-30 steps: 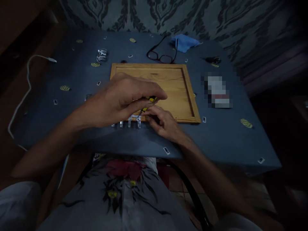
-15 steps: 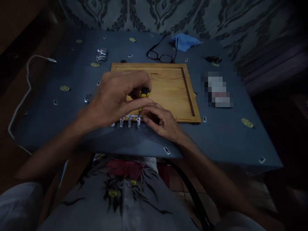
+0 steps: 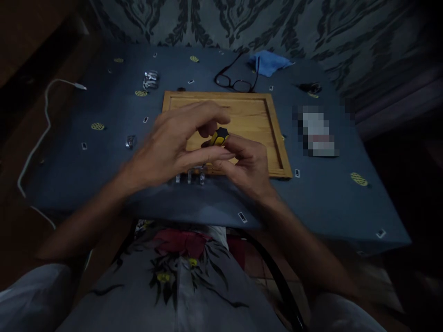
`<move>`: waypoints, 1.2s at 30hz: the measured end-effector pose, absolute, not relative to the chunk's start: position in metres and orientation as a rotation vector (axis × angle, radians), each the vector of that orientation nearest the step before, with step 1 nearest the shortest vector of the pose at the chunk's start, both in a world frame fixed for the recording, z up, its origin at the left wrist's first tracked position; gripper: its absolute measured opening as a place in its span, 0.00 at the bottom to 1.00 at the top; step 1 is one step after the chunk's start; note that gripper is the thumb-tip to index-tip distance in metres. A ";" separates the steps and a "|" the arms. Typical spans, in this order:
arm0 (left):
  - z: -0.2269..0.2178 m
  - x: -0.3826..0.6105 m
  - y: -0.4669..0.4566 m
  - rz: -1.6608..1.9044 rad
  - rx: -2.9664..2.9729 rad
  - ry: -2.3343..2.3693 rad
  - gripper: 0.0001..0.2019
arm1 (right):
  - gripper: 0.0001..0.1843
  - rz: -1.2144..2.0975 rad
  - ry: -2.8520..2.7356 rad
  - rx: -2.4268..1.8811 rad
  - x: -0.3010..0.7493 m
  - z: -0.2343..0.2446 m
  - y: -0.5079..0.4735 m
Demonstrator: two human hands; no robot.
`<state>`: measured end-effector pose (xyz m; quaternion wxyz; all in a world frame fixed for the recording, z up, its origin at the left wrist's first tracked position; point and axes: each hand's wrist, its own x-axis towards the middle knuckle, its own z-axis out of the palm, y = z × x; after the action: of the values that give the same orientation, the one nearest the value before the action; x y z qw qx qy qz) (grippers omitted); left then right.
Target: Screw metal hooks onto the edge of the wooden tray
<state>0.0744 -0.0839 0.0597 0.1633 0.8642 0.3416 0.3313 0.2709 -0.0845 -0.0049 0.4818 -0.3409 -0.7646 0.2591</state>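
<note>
A screwdriver with a yellow and black handle [image 3: 220, 136] is between my two hands, above the front edge of a shallow wooden tray [image 3: 279, 138]. My left hand [image 3: 176, 140] curves loosely around the handle, thumb beneath it and index finger lifted over the top. From the other side, my right hand [image 3: 251, 163] pinches the handle with thumb and bent fingers. The screwdriver's tip is hidden. Just below, several shiny metal clips [image 3: 202, 177] stick out along the tray's front edge, partly covered by my left hand.
More shiny metal pieces [image 3: 151, 80] lie at the back left, and one [image 3: 130, 141] sits left of the tray. Eyeglasses [image 3: 231, 83] and a blue cloth [image 3: 272, 63] lie behind it. A blurred-out object [image 3: 316, 131] is at the right; a white cable [image 3: 46, 110] runs along the left.
My right hand has risen from beside the clips to the screwdriver handle. The screwdriver has been lifted and tilted off the clip, and my left fingers have loosened around it.
</note>
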 end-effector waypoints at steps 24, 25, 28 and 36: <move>-0.018 0.071 -0.110 0.344 2.664 1.324 0.27 | 0.12 0.748 -1.832 -0.948 0.270 0.003 -0.092; -0.018 0.071 -0.110 0.351 2.661 1.321 0.27 | 0.13 0.775 -1.829 -0.937 0.270 0.005 -0.092; -0.018 0.070 -0.110 0.380 2.662 1.308 0.26 | 0.13 0.826 -1.804 -0.874 0.269 0.014 -0.094; -0.019 0.070 -0.109 0.389 2.651 1.300 0.24 | 0.09 0.874 -1.710 -0.852 0.268 0.017 -0.094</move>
<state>0.0704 -0.1092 -0.0192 0.0819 0.8872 0.4350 0.1301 0.2678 -0.0941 0.0173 0.4971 -0.3520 -0.7061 0.3611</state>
